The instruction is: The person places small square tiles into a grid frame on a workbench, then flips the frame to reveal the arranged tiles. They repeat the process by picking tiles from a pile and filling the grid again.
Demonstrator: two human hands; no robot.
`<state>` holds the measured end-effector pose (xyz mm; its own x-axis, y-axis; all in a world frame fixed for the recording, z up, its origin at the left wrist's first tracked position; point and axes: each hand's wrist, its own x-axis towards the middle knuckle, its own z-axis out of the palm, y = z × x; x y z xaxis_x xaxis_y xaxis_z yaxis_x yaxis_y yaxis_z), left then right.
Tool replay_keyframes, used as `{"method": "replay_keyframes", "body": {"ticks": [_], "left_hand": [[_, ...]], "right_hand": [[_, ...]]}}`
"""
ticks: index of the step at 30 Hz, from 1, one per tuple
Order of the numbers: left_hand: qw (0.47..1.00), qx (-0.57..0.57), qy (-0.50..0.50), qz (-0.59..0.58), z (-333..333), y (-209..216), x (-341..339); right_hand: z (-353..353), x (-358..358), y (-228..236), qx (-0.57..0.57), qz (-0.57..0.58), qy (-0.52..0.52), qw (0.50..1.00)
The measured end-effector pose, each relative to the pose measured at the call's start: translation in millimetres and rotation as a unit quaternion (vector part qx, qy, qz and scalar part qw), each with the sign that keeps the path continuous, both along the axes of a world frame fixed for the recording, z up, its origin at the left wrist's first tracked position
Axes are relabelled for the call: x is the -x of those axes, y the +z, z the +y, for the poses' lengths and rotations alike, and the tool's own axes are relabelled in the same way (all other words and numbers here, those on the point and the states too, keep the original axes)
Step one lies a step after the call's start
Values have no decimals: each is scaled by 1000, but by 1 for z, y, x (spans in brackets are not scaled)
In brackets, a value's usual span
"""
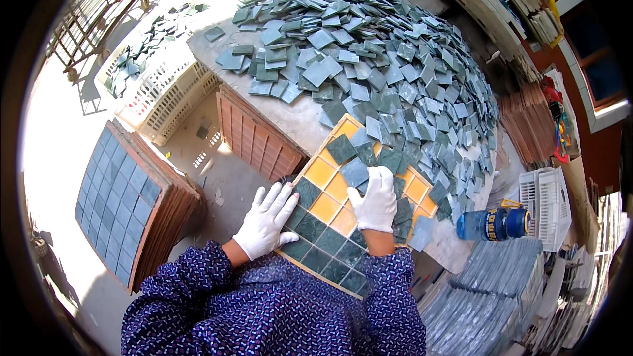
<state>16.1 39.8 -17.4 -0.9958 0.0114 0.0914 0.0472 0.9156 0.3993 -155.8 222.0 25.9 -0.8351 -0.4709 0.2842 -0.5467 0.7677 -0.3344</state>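
Green-grey mosaic tiles [389, 59] heap across my counter [297, 118], crowding the yellow grid tray [323, 207]. My left hand [267, 219] lies flat and open on its edge; my right hand [376, 201] curls over one grey-blue tile [355, 173] in a cell. Loose tiles could slide into unfilled cells.

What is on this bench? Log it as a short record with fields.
left hand: left hand, white glove, flat on the left edge of the yellow grid tray
right hand: right hand, white glove, grip on a green tile over the tray
tray: lower cells filled with tiles, upper ones partly bare
bench: pile of loose green tiles
right side: blue bottle lying down
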Motion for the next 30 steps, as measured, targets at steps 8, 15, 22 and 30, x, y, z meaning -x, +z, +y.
{"method": "replay_keyframes", "body": {"ticks": [8, 15, 22, 30], "left_hand": [[999, 28, 31, 12, 13, 6, 27], [1000, 7, 20, 5, -2, 7, 12], [990, -83, 55, 95, -8, 20, 4], [990, -60, -79, 103, 8, 21, 44]], "right_hand": [[15, -34, 5, 74, -83, 71, 991], [18, -52, -10, 73, -112, 111, 985], [5, -45, -9, 227, -238, 4, 944], [3, -51, -31, 138, -85, 59, 985]]}}
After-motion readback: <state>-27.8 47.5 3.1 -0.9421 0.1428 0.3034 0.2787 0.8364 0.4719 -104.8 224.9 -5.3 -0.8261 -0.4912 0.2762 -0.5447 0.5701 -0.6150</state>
